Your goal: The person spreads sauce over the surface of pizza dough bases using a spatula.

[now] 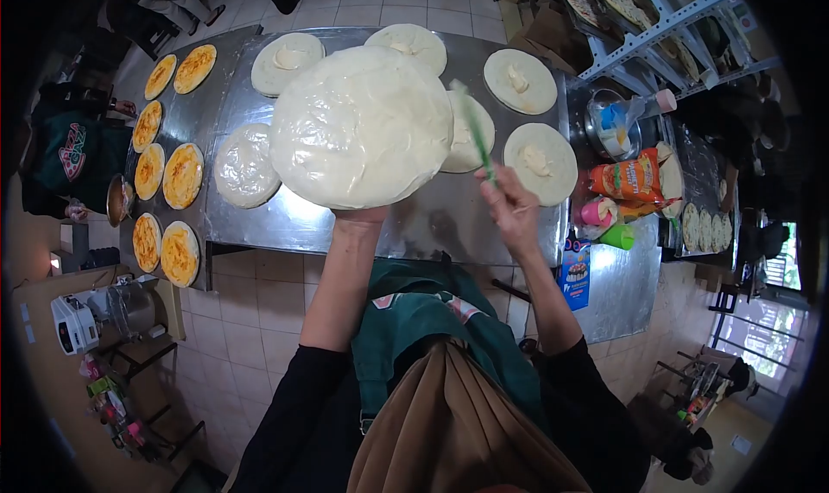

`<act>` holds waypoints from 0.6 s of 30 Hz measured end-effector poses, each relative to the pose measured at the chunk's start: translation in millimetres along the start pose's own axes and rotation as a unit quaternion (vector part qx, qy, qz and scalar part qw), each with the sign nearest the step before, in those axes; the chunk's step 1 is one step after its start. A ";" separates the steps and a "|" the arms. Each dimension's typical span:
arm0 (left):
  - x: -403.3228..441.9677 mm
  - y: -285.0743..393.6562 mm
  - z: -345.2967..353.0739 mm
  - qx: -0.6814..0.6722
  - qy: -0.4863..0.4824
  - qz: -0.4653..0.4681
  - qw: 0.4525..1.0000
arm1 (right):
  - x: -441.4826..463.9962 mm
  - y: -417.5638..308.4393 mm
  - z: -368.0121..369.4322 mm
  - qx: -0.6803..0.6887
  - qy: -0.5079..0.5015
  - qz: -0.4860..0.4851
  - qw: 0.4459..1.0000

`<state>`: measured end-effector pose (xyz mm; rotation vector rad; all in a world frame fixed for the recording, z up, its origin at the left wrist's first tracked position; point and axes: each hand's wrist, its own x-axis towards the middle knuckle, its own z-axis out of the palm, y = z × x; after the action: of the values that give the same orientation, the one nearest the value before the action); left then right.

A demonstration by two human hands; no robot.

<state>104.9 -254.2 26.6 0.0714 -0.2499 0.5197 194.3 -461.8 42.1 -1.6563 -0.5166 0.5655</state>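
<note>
The left hand (361, 214) bears the glossy dough (358, 126) from beneath; its fingers are hidden, so their grip cannot be told. The right hand (513, 208) grasps a green tool (477, 135), blurred, at the dough's right edge. The dough is held above the table (406, 225), among pale rounds (520, 81). Orange-topped rounds (183, 175) lie farther left.

Extending the left forearm (338, 290) ahead of the green apron (393, 325), to its left, and showing only the heel of the left hand (361, 214), fingers hidden. Angling the right forearm (553, 294) out past the apron's right side and curling the right hand (511, 206) inward in a pinching grip.
</note>
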 end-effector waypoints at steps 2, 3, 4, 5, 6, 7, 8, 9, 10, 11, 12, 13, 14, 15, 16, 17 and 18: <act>2.8 -3.1 0.9 -0.026 0.002 -0.001 1.000 | -13.7 15.0 20.2 -0.008 -0.019 -0.071 0.997; 2.3 -3.6 -1.5 -0.035 -0.013 -0.008 0.999 | -30.7 21.3 34.8 -0.018 -0.027 -0.111 0.993; 1.2 -3.3 -5.5 -0.042 -0.028 -0.015 0.999 | -42.1 24.7 48.2 -0.026 -0.035 -0.151 0.987; 0.3 -3.0 -8.8 -0.049 -0.043 -0.022 0.998 | -40.3 20.0 56.0 -0.013 -0.059 -0.181 0.982; 0.0 -1.5 -12.4 -0.053 -0.050 -0.028 0.997 | -39.0 11.5 62.4 0.002 -0.081 -0.208 0.975; -0.7 -2.1 -12.0 -0.053 -0.050 -0.031 0.997 | -36.0 10.5 62.5 0.071 -0.096 -0.175 0.977; -1.9 -2.5 -11.1 -0.051 -0.047 -0.034 0.997 | -32.9 9.6 62.6 0.140 -0.108 -0.140 0.974; -4.0 -2.9 -10.1 -0.048 -0.041 -0.035 0.997 | -23.3 13.5 55.0 0.259 -0.112 -0.043 0.959; -5.0 -2.3 -10.3 -0.049 -0.036 -0.036 0.998 | -10.3 7.3 47.5 0.316 -0.110 -0.006 0.942; -7.6 -1.7 -10.2 -0.047 -0.030 -0.039 0.998 | 2.7 -1.1 40.6 0.373 -0.105 0.030 0.921; -10.7 -0.7 -11.9 -0.048 -0.025 -0.041 0.998 | 14.0 -15.9 32.2 0.375 -0.096 0.006 0.922; -13.7 1.7 -13.5 -0.047 -0.019 -0.045 0.998 | 20.2 -22.5 21.6 0.340 -0.102 -0.004 0.935; -16.8 3.5 -14.8 -0.047 -0.015 -0.048 0.998 | 23.2 -25.4 11.4 0.305 -0.107 -0.014 0.946; -20.0 5.5 -16.7 -0.049 -0.010 -0.051 0.997 | 22.3 -24.9 4.2 0.258 -0.087 -0.022 0.962; -21.6 5.4 -19.1 -0.048 -0.002 -0.053 0.997 | 20.2 -24.1 -1.5 0.211 -0.068 -0.029 0.975; -23.4 6.1 -21.5 -0.047 0.003 -0.050 0.998 | 18.2 -23.7 -3.2 0.162 -0.050 -0.036 0.985; -22.6 5.7 -24.5 -0.046 0.007 -0.048 0.998 | 10.8 -16.7 0.1 0.077 -0.012 -0.031 0.996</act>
<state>88.4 -256.9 -2.8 -0.0099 -0.2551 0.4119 202.3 -452.5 57.8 -1.4838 -0.5265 0.5662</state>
